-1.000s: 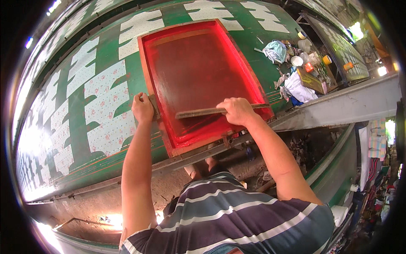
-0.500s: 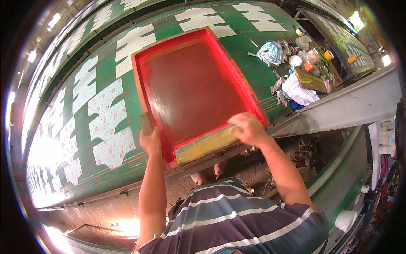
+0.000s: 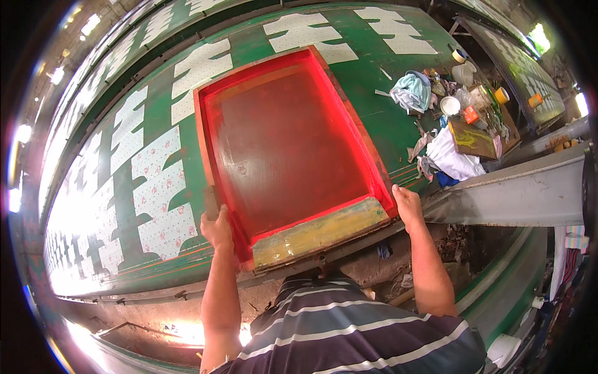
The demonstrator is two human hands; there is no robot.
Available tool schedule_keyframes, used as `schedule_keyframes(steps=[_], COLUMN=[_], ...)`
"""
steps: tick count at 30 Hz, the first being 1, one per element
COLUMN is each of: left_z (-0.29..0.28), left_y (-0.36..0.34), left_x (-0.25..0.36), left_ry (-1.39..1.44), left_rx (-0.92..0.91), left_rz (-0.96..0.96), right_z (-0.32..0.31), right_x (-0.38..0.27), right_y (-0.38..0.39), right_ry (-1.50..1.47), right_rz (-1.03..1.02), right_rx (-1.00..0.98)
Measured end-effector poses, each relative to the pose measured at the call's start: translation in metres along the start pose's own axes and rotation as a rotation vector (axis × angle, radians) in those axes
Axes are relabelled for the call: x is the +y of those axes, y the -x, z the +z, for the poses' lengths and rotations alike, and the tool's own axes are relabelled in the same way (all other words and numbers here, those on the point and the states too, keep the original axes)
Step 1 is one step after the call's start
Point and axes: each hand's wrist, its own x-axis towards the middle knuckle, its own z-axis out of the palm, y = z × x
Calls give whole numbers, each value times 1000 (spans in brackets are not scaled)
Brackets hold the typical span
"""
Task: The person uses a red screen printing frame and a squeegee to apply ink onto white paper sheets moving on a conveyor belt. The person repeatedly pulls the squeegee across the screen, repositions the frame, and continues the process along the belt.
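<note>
A large screen printing frame (image 3: 286,143) with a dark red mesh and bright red inner edges lies tilted over the green table (image 3: 367,93). Along its near end runs a worn yellow-grey strip (image 3: 321,232). My left hand (image 3: 217,229) is closed on the frame's near left side, by a small wooden piece (image 3: 212,201) sticking up there. At the near right corner my right hand (image 3: 408,204) grips the outer edge, its thumb side up and the other fingers partly hidden. Pale patterned fabric pieces (image 3: 163,187) lie flat on the table left of the frame.
More fabric pieces (image 3: 305,34) lie beyond the frame. At the right is a clutter of rags (image 3: 411,92), a white cloth (image 3: 451,153), tubs (image 3: 450,106) and tape rolls. A grey metal beam (image 3: 517,193) juts out near my right hand.
My right hand has moved from the yellow-grey strip on the near end to the frame's right outer edge. My left hand keeps its hold. The view has shifted slightly.
</note>
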Motion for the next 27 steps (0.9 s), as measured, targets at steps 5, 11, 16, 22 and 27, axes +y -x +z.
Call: schedule_keyframes(steps=[5,11,16,22,27], left_z=[-1,-16,-26,-45,-75], left_y=[-6,-13,-10,29,81], left_x=[-8,2,36,103,156], left_ry=[65,438,726,891,979], left_rx=[-22,-173,-269,-451,-695], left_rz=[24,-91,-25,169,299], right_z=[-9,-52,-79,-102,-93], right_x=[-17,-77,-112,-75,-26], right_y=[13,69,161,284,415], right_ry=[-190,-436,-561,-860,-1005], right_rz=[-11,-183,-239,-468,-388], right_rx=[118,83,364,507,935])
